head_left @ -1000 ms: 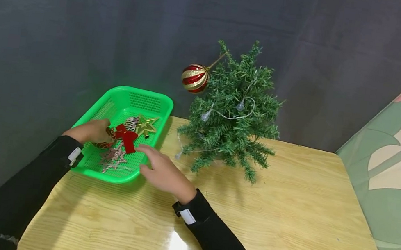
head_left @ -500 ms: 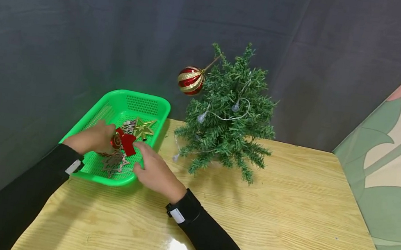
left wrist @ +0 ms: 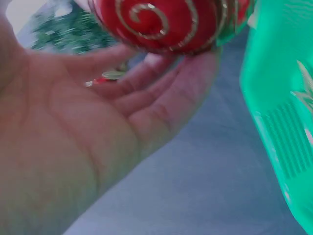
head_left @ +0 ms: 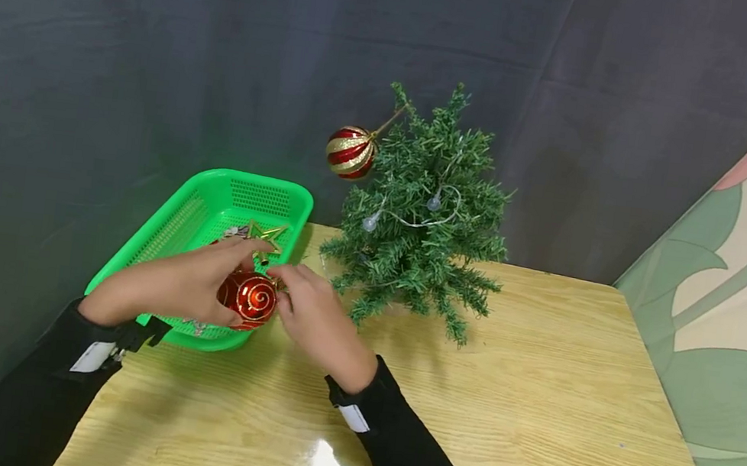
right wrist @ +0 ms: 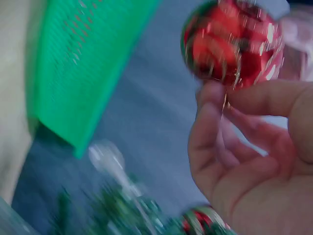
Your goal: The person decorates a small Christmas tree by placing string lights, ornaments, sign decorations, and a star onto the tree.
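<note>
Over the near right corner of a green plastic basket [head_left: 138,237], my left hand [head_left: 191,278] holds a red Christmas bauble [head_left: 257,300] with gold glitter swirls, thumb below and fingers above. My right hand [head_left: 322,323] pinches the bauble's top from the right. In the right wrist view, thumb and forefinger meet at a short gold cord beneath the red bauble [right wrist: 234,46]. The left wrist view catches the swirled bauble [left wrist: 161,24] resting against the curled fingertips. A gold star [head_left: 267,235] lies in the basket; the left hand covers most other ornaments there.
A small artificial Christmas tree [head_left: 427,216] stands right of the basket on the wooden table [head_left: 534,405]. From its upper left hangs a red-and-gold striped bauble [head_left: 350,152]. Clear bulbs [head_left: 371,222] on a pale wire wrap the branches. Dark cloth [head_left: 159,47] backs the table.
My left hand has lifted the red bauble out of the basket and moved right. My right hand has closed in and now pinches its top. The red bow is no longer visible.
</note>
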`<state>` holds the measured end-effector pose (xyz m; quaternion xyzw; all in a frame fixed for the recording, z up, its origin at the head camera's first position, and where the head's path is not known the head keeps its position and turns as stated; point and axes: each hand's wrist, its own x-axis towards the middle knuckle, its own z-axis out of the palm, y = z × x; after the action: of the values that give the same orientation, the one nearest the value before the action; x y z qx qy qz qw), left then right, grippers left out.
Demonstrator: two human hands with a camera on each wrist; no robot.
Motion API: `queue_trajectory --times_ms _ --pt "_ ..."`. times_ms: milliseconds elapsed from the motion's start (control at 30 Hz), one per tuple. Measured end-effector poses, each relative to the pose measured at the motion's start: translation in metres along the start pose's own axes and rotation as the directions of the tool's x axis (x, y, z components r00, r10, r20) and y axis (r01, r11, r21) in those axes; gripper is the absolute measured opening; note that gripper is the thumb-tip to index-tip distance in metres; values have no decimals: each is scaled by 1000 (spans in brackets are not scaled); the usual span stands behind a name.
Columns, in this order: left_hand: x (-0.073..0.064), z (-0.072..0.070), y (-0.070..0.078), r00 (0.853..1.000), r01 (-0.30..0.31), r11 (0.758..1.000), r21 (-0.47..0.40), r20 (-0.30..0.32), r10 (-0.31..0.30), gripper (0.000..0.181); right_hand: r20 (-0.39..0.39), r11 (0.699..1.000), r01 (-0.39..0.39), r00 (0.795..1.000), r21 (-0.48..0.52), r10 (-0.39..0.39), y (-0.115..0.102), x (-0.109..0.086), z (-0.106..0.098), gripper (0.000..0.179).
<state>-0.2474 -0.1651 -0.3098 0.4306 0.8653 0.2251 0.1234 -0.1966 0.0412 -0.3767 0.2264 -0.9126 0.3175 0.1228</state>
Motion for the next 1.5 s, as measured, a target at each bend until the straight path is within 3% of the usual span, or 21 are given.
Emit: queue_trajectory --times_ms 133,267,433,567,733,933,1067,1167,1300,1400,1500 --pt "-10 -1 16 998 -66 998 -24 -11 66 89 -54 999 29 998 27 -28 -1 -9 -24 14" --pt "-14 5 33 993 -100 994 -51 -71 97 89 -101 997 47 994 68 -40 1 -21 -50 10" --pt "-3 23 46 980 -154 975 -162 -148 131 94 -158 985 -6 987 172 33 7 -36 -84 9" --pt "11 37 53 977 -182 957 -226 -155 149 93 -199 961 -50 974 272 107 12 -44 -102 10" --pt "21 46 53 971 -210 943 -260 -166 170 90 -243 935 -61 958 348 153 16 -52 -112 11" --pt "33 55 53 972 -219 929 -300 -152 180 86 -259 937 -43 956 348 140 15 -52 -112 9" --pt "44 61 59 963 -251 891 -379 -196 188 72 -267 932 -38 953 360 142 13 -51 -110 8" --pt "55 67 67 930 -301 853 -425 -329 164 44 -268 930 -46 952 364 152 11 -51 -109 8" --pt "69 77 76 847 -353 826 -439 -526 82 14 -301 943 -42 942 331 147 12 -50 -109 8" --pt "74 81 79 804 -362 816 -450 -594 29 9 -336 960 -36 932 279 133 13 -51 -110 7" --pt "76 82 77 780 -374 808 -455 -626 8 9 -356 974 -43 927 224 122 13 -51 -111 7"
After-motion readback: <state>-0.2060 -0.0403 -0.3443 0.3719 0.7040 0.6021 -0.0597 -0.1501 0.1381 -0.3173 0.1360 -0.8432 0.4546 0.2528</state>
